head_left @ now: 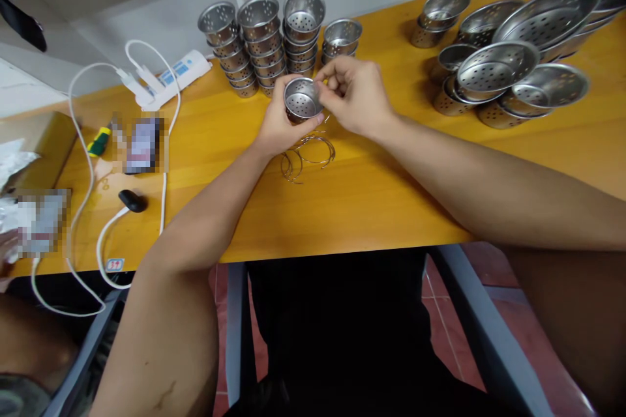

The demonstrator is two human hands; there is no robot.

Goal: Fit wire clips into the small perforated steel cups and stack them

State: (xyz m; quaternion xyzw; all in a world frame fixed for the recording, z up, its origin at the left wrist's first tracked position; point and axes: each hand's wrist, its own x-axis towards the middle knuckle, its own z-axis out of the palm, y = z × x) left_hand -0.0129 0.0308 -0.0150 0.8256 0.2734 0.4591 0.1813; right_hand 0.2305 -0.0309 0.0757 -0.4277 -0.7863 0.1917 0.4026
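the person's left arm reaches in over the front edge of the tabletop [391,208], elbow bent close to that edge, forearm slanting forward and inward to the left grip [278,122], which is clamped around the side of a small perforated metal cup [302,98], fingers on the far side and thumb along the near rim. the cup is held near the middle of the tabletop, its mouth tipped toward the person. the right forearm comes in long and low from the right, wrist bent a little, and the right grip [359,92] hovers at the cup's right rim with thumb and forefinger drawn close; from here i cannot tell whether they are pinching anything. just below the cup lie thin wire loops [309,160], and from them plain yellow wood runs between the forearms down to the front edge. behind the hands the room is tight: a row of stacked cups [261,45] stands near the wall, its rightmost stack just beyond the right knuckles. off to the right, well apart from the hand, a cluster of metal bowls [499,71] sits with wood showing between. over on the left, a white power strip [188,71] and its looping cables bound that side, near a phone [143,143].
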